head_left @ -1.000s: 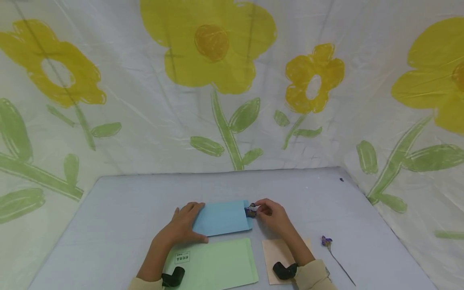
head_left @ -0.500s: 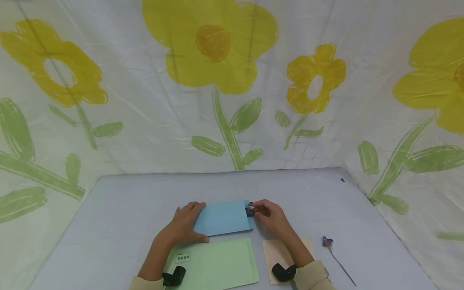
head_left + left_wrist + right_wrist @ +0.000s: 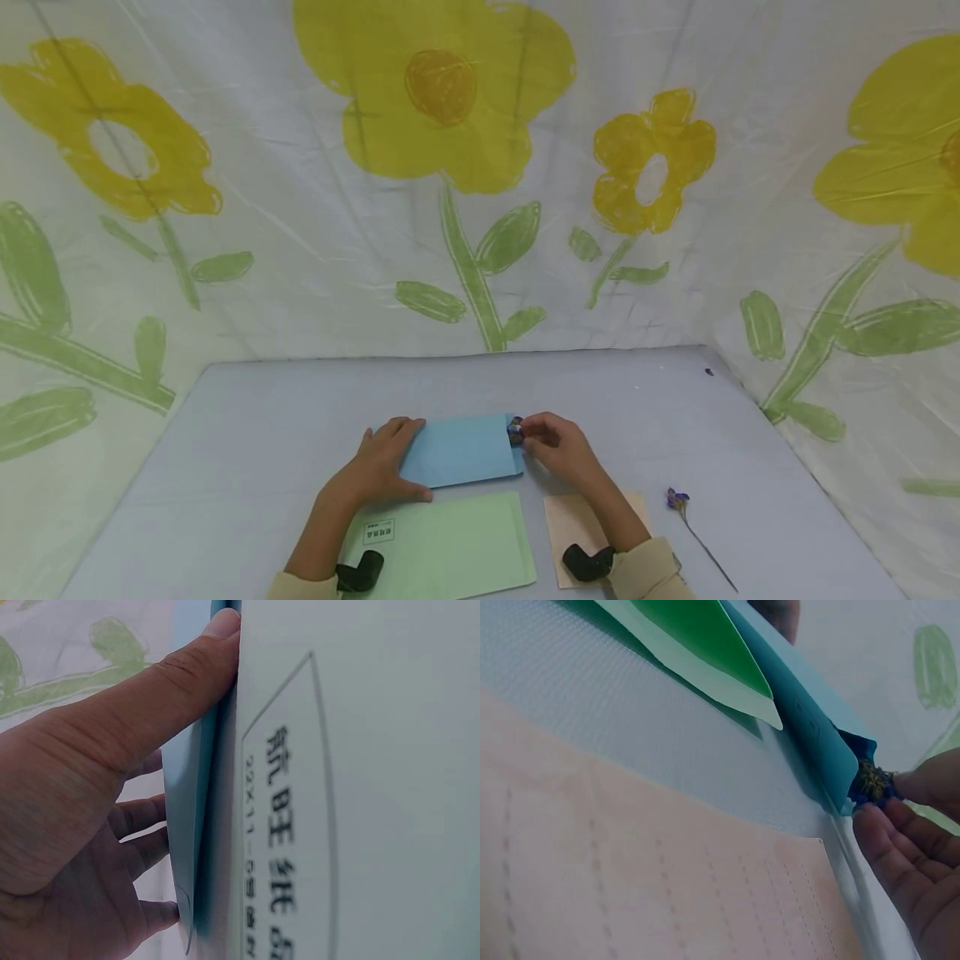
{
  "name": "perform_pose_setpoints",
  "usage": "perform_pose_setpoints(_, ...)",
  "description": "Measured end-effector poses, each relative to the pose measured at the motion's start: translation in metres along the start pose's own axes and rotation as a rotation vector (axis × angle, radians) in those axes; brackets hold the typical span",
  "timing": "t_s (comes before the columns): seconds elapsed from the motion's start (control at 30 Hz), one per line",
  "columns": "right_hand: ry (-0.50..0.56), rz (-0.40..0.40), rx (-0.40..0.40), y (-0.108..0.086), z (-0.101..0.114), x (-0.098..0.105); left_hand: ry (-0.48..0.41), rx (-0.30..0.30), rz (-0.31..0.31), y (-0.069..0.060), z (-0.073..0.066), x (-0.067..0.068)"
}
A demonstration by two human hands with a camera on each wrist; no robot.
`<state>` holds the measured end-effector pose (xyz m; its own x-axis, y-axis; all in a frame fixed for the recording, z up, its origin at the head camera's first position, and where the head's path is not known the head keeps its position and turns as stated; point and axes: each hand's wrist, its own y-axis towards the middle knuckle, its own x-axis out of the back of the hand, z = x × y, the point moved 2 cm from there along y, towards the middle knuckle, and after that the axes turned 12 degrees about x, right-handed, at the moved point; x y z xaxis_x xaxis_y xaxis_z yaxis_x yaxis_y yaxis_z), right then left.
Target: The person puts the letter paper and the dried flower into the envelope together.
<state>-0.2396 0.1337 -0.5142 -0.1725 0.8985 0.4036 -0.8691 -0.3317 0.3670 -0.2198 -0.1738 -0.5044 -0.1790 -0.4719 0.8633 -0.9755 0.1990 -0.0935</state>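
A blue envelope (image 3: 461,451) lies on the table, its mouth facing right. My left hand (image 3: 381,467) holds its left end, thumb along the near edge and fingers at the far edge. In the right wrist view the mouth of the envelope gapes, with a dark purple-blue dried flower (image 3: 875,782) partly inside it. The thumb and fingers of my right hand (image 3: 558,446) pinch this flower at the opening. Any stem inside the envelope is hidden. Nearer to me lies a green envelope (image 3: 450,546) with a small printed box, close to the left thumb.
Under my right forearm is a pale peach sheet (image 3: 566,533) with dashed lines. A second purple dried flower (image 3: 677,502) with a long thin stem lies to the right. One small dark fragment (image 3: 708,372) sits near the back right corner of the table (image 3: 300,417).
The right hand has moved slightly left, and the dried flower has gone a little deeper into the blue envelope. My left hand has stayed in place.
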Motion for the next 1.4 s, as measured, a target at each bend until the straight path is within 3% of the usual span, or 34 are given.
perform_pose_setpoints(0.43,-0.056,-0.005,0.003,-0.001,0.0027,-0.0037,0.005,0.01,0.004,0.0024,0.002,-0.0029)
perform_pose_setpoints(0.73,-0.256,-0.061,0.063,-0.004,0.0004,-0.0052,-0.009,0.004,0.013,0.0037,0.0004,-0.0035)
perform_pose_setpoints(0.93,-0.186,-0.084,0.01,-0.0029,0.0002,-0.004,-0.006,0.003,0.016,0.003,-0.0001,-0.0022)
perform_pose_setpoints(1.07,-0.141,-0.013,-0.029,-0.0035,-0.0004,-0.0037,-0.003,0.006,0.018,0.003,0.0008,-0.0028)
perform_pose_setpoints(1.2,-0.184,0.032,-0.04,-0.0037,0.0031,-0.0053,-0.001,0.008,0.016,0.003,0.0018,-0.0032)
perform_pose_setpoints(1.4,-0.236,-0.012,-0.015,-0.0021,0.0046,-0.0059,0.0,0.005,0.015,0.0023,0.0023,-0.0023)
